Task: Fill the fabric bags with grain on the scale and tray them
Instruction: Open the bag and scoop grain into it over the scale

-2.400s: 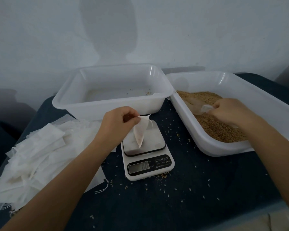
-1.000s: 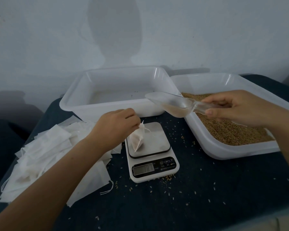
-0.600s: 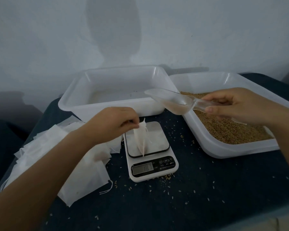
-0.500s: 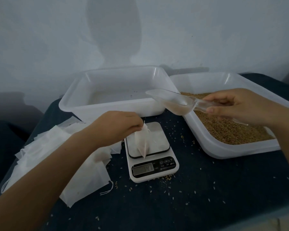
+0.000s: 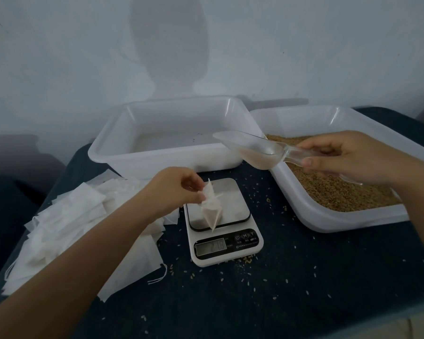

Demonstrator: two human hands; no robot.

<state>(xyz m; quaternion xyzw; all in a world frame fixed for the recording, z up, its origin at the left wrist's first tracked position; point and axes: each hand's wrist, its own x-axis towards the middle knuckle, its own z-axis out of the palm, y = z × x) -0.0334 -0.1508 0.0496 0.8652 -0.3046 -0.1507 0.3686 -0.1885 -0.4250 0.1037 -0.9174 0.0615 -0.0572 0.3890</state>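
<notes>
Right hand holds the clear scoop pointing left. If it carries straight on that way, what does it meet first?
Probably the empty white plastic tub: the clear plastic scoop in the right hand points at its right wall. Depth is unclear; it may pass over the rim.

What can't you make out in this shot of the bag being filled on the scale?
Head view only:
- Reading on the white digital kitchen scale: digits too blurred.
- Mouth of the small white fabric bag: covered by the left hand pinching it.
- Handle end of the clear plastic scoop: wrapped by the right hand.
- Floor of the empty white plastic tub: near part hidden behind its front wall.
- Count of flat white bags in the pile: overlapping, partly under the left arm.
</notes>
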